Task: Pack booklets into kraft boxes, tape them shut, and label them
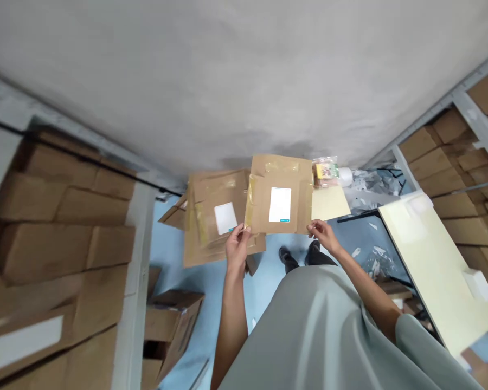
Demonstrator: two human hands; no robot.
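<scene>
A flattened piece of cardboard (261,203) with tape along its edges and a white label (280,205) is held up in front of me. My left hand (236,248) pinches its lower left corner. At its lower right corner, the fingers of my right hand (323,236) are closed on the edge. Just left of it is a stack of flattened cardboard (203,241), partly hidden behind the held piece. A similar white label (225,218) shows on the stack's top sheet.
Shelves with cardboard boxes (49,249) rise on the left, and more boxes (451,187) fill the right. A cream tabletop (435,271) stands to my right. Plastic-wrapped packets (326,171) and a white roll (345,176) sit by the wall. Open boxes (174,325) lie on the blue floor.
</scene>
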